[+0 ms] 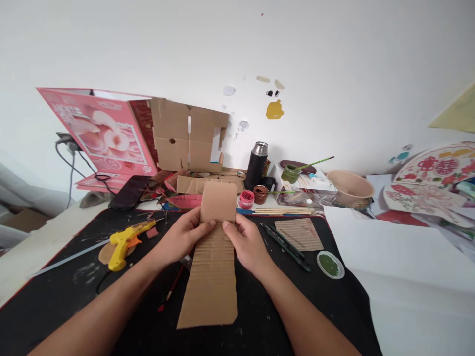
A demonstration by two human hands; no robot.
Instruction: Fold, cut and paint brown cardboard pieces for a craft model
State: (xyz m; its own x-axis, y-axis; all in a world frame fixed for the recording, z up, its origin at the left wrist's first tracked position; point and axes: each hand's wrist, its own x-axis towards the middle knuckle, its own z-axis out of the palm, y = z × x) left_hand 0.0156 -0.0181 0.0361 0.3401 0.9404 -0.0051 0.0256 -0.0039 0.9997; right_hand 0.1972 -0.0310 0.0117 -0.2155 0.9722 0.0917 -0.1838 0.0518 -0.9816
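One strip of cardboard (210, 282) is over the middle of a black mat (152, 331), bent across near its far end; the left hand (187, 232) grips its left edge and the right hand (247, 242) its right edge, both thumbs on the near face beside the crease; the mat lies on a pale worktop (22, 267), bare along its left edge; toward the mat's left edge rests a yellow glue gun (124, 242), and at its far left corner a dark phone (130, 192); toward the right edge lie a corrugated piece (300, 233), dark green tools (285, 247) and a lid of green paint (330, 265); white paper (401, 257) covers the worktop's right side; beyond the mat's far edge stand a black flask (255, 165), a red paint pot (247, 199), a brown paint pot (260, 194) and, at the far right corner, a beige bowl (351, 185); a pink box (107, 133) and an opened carton (170, 128) stand at the back left, before a white wall (166, 49) bearing a yellow patch (274, 110) and pale marks.
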